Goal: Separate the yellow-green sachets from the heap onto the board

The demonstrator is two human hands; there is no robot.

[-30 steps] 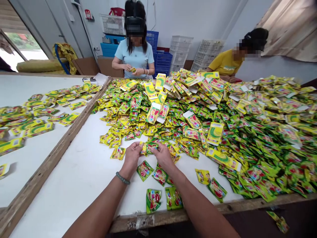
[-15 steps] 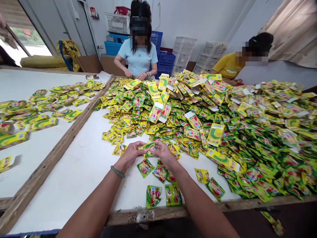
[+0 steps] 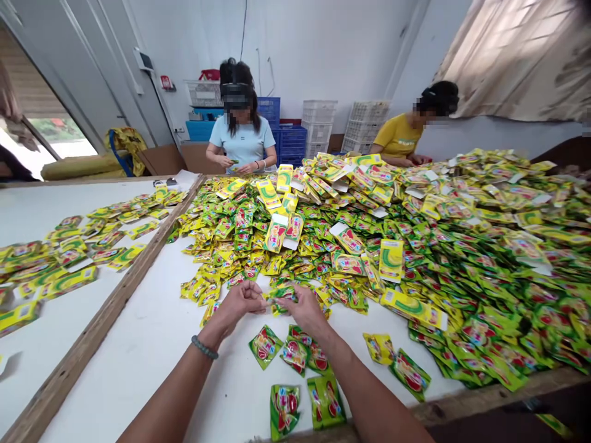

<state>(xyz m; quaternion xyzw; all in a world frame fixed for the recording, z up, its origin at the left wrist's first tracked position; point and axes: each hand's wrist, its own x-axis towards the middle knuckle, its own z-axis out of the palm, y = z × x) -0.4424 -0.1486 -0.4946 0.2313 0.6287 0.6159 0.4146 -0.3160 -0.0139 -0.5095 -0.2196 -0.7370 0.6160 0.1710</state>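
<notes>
My right hand (image 3: 305, 311) is closed, thumb and fingers pinching a small green-and-yellow packet (image 3: 282, 293) over the white table. Beside it, my left hand (image 3: 241, 306) is also closed, its fingertips close to the packet's left edge; what is in them is too small to make out. A grey-green bead bracelet (image 3: 204, 347) circles the left wrist. Below the hands lie loose packets printed with red watermelon: one green packet (image 3: 265, 346), a small overlapping group (image 3: 295, 354), and two near the front edge, a left one (image 3: 284, 409) and a right one (image 3: 325, 400).
A big heap of packets (image 3: 443, 295) spreads ahead and right, with yellow cartons (image 3: 391, 259) on top. A wooden strip (image 3: 111, 298) divides the table; more filled-looking cartons (image 3: 69, 283) lie left of it. Two people, in blue (image 3: 244, 138) and yellow (image 3: 401, 136), work across the table.
The view has tilted up, so things sit lower in it. My left fingertips have drawn slightly away from the packet, while my right hand keeps its pinch.
</notes>
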